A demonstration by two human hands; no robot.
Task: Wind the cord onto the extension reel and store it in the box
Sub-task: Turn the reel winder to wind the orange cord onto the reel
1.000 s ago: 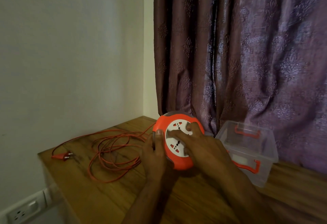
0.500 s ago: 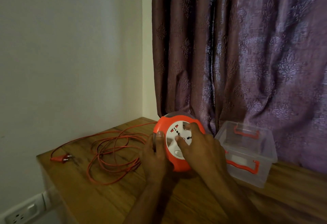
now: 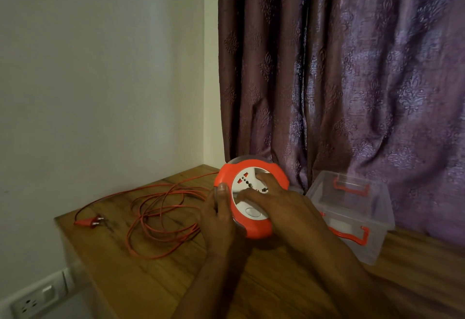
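An orange extension reel (image 3: 259, 228) with a white socket face stands tilted on the wooden table (image 3: 141, 283). My left hand (image 3: 219, 220) grips its left rim, thumb on the orange edge. My right hand (image 3: 279, 205) lies across the white face with fingers curled into it. Loose orange cord (image 3: 161, 218) lies in loops to the left, ending in an orange plug (image 3: 88, 222) near the table's left edge. A clear plastic box (image 3: 377, 220) with orange latches stands open to the right of the reel.
A white wall runs along the left and a purple patterned curtain (image 3: 352, 79) hangs behind the table. A wall socket plate (image 3: 32, 302) sits low at the bottom left, below the table's edge.
My right hand has turned on the reel's white face, and the socket holes have rotated. The cord loops have shifted slightly toward the reel. My left hand keeps its hold.
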